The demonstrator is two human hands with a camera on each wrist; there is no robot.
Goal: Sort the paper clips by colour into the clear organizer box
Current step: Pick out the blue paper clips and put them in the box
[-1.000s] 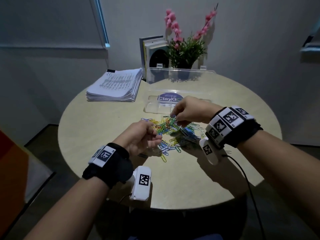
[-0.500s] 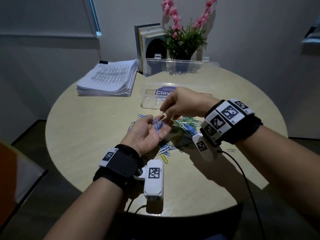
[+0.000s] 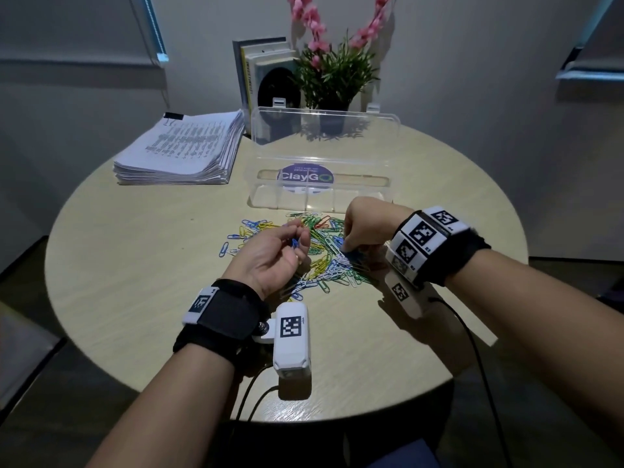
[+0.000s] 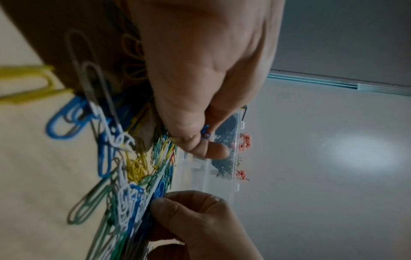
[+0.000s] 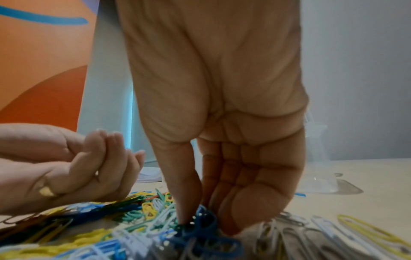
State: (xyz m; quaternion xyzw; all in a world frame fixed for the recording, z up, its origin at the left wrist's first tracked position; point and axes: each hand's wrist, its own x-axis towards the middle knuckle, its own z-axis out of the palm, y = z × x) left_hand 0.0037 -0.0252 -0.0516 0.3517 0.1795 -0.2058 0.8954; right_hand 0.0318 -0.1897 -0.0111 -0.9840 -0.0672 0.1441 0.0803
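Sorting is barely getting going: clear plastic organizer box (image 3: pixel 322 197) looking empty, left hand (image 3: pixel 275 256) cupping blue clips (image 3: pixel 295 243), right hand (image 3: pixel 363 228) pinching blue ones from the mixed-colour paper clip pile (image 3: pixel 317 255).

The paper clips (image 3: pixel 314 251) lie heaped mid-bench (image 3: pixel 135 265), the organizer box (image 3: pixel 320 194) just behind them; a paper stack (image 3: pixel 182 150) sits behind-left. Books (image 3: pixel 263 72) and a plant (image 3: pixel 334 76) stand behind the box.

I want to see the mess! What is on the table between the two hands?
Head view: between the left hand and right hand lies the pile of mixed paper clips, green, yellow, blue and white.
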